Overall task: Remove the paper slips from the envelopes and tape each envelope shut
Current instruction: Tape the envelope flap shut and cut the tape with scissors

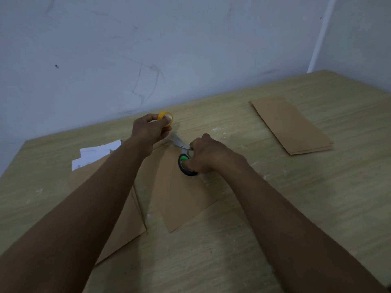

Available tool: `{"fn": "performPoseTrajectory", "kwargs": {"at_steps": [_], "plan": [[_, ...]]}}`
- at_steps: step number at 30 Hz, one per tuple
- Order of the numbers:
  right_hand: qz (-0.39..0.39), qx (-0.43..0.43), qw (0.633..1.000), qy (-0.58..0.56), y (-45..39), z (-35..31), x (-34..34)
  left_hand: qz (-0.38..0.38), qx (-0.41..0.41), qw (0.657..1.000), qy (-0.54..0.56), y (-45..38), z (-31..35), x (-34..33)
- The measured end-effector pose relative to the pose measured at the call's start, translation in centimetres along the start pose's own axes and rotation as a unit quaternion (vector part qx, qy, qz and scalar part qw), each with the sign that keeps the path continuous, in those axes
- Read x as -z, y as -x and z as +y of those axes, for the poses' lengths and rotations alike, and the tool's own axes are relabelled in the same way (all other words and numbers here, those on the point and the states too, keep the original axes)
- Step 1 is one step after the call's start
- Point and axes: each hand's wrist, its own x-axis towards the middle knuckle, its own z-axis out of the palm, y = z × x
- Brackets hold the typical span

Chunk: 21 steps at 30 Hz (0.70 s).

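Observation:
A brown envelope [182,197] lies flat on the wooden table in front of me. My left hand [149,132] holds a yellow tape roll [166,117] raised above the envelope's far end. My right hand [208,154] grips scissors [183,154] with black and green handles, its thumb through a loop. The blades point left toward the tape roll, over the envelope's top edge. Another brown envelope [124,225] lies under my left forearm. White paper slips [95,154] sit in a loose pile at the left.
A stack of brown envelopes [292,125] lies at the back right of the table [317,197]. A pale wall runs close behind the table's far edge. The table's left corner is near the paper slips.

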Motion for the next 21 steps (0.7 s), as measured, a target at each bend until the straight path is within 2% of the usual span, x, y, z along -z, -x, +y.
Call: {"fn": "performPoseTrajectory", "kwargs": {"at_steps": [8, 21], "plan": [[-0.005, -0.002, 1.000, 0.026, -0.4, -0.4, 0.2, -0.005, 0.009, 1.000, 0.009, 0.0, 0.1, 0.0], [0.032, 0.009, 0.999, 0.028, -1.8, 0.1, 0.0, 0.002, 0.016, 0.999, 0.038, 0.2, -0.2, -0.2]]}}
